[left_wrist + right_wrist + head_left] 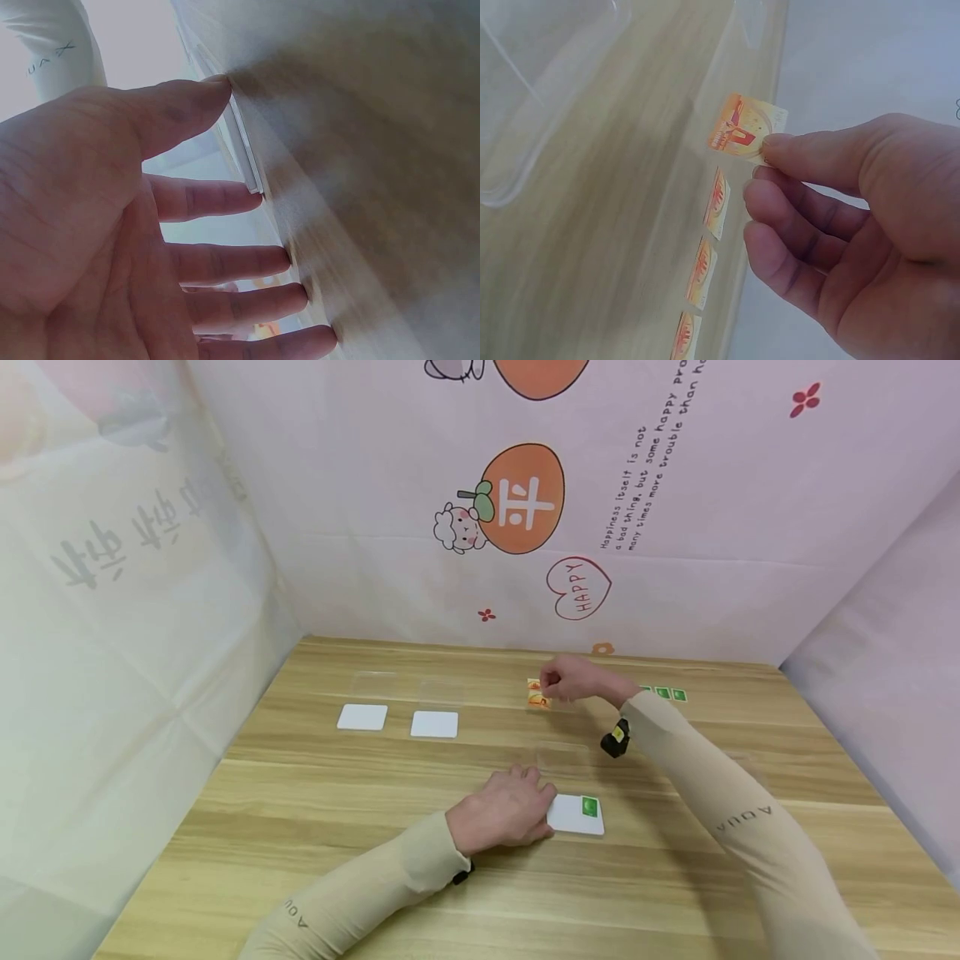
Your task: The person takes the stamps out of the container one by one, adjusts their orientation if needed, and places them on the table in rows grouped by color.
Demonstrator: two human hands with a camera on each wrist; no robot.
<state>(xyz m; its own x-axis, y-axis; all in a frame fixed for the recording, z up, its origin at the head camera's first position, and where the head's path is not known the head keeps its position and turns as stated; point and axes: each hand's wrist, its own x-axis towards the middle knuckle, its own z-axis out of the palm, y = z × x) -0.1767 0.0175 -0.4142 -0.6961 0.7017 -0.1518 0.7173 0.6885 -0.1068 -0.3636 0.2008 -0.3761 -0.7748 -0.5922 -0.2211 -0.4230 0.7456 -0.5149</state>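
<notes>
Pinching an orange sticker (742, 124) in right grip (577, 678), touching white card (564, 815) bearing one green sticker (590, 807) with left grip (510, 806) outstretched, with two plain cards (363, 717) (435, 724) toward counter's left edge (213, 780) seemingly unstickered.

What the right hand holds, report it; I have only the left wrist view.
Observer: The right hand pinches a small orange-and-yellow card with thumb and fingers.
Operator: Describe the top of the white card at the left hand.
Observer: A small green card lies on it, toward its right end, as the head view shows.
Operator: Count any other white cards like it.
Observer: Two more white cards lie side by side, apart from each other, on the left part of the table.
</notes>
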